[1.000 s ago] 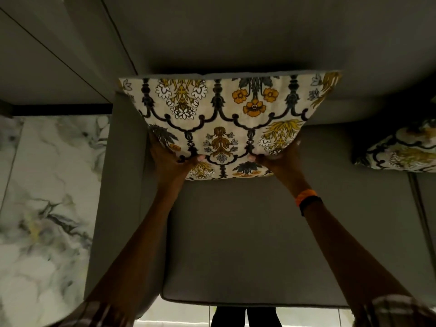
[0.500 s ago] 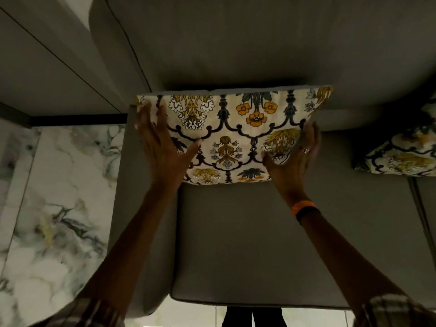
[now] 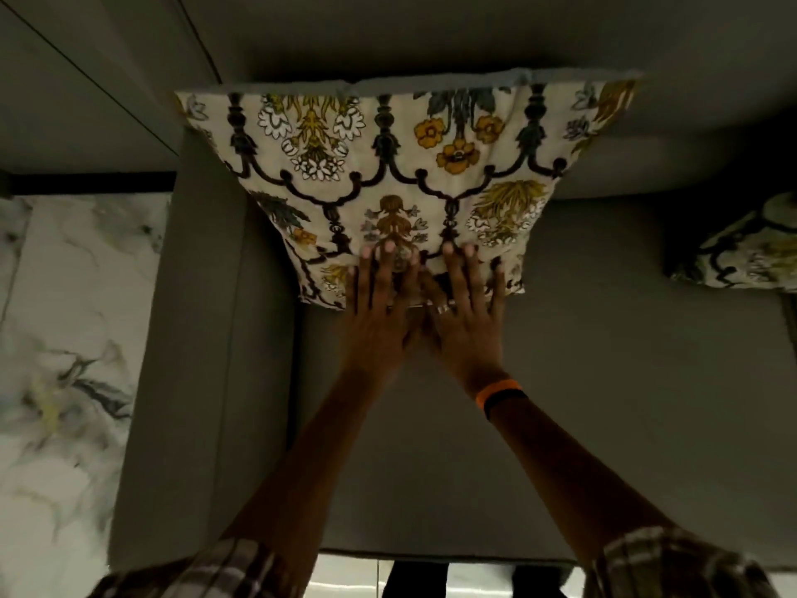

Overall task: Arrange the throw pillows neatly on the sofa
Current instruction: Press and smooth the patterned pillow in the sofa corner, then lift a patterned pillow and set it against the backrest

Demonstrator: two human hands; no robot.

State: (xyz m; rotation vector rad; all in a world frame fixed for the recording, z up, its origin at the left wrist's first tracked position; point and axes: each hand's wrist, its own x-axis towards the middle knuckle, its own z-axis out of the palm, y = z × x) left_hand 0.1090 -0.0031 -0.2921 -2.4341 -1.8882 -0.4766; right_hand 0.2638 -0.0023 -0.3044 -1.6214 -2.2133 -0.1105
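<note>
Grey fabric everywhere, since we're looking straight down at the sofa (image 3: 604, 338), and the floral throw pillow (image 3: 388, 166) is propped at the armrest end, its top edge leaning on the backrest (image 3: 431, 36) and its bottom edge down on the seat cushion (image 3: 560, 403). Standing it like that makes sense to us: the back holds it up and the pattern faces out.

Both our hands are flat and spread, not gripping anything. Our left hand (image 3: 379, 321) and right hand (image 3: 468, 321) sit side by side, thumbs touching or nearly so, fingertips (image 3: 390, 248) resting on the lower middle of the pillow. Looks like a pat or press to seat the bottom edge into the crease so it doesn't slide forward, though that's our guess.

A second pillow (image 3: 742, 256) in the same print sits further along the seat to the right, well apart and half cut off, so we can't tell how straight it is. It probably wants the same treatment next.

Marble floor (image 3: 64, 338) shows beside the armrest (image 3: 194, 338).
</note>
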